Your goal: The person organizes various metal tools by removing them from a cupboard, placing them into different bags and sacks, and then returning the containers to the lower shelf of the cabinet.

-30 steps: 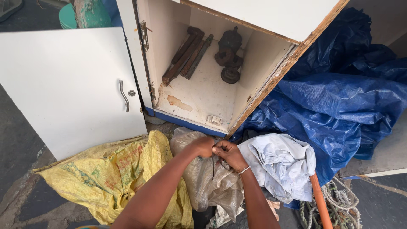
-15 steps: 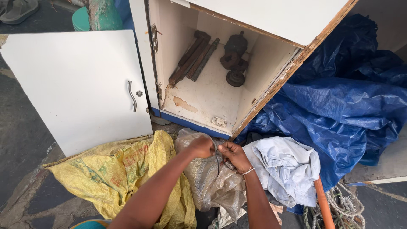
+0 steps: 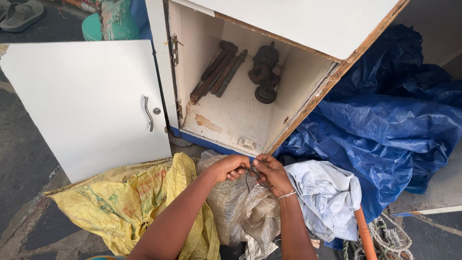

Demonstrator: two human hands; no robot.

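Observation:
My left hand [image 3: 230,167] and my right hand [image 3: 270,172] meet at the mouth of a translucent grey woven sack [image 3: 243,212] on the ground. Both pinch a thin dark cord [image 3: 249,174] at the sack's neck; a loop of it hangs between the fingers. A thin white band circles my right wrist. The sack sits between a yellow woven sack [image 3: 120,207] on its left and a crumpled white cloth [image 3: 327,195] on its right.
An open white cabinet [image 3: 231,115] stands just beyond the hands, its door [image 3: 91,101] swung left. Rusty metal bars [image 3: 216,72] and a rusty valve-like part [image 3: 263,72] lie inside. A blue tarpaulin [image 3: 385,125] fills the right. An orange rod [image 3: 365,236] and rope [image 3: 390,240] are lower right.
The hands stay together at the sack's neck, and the dark cord now shows as a loop between them. The view has shifted slightly.

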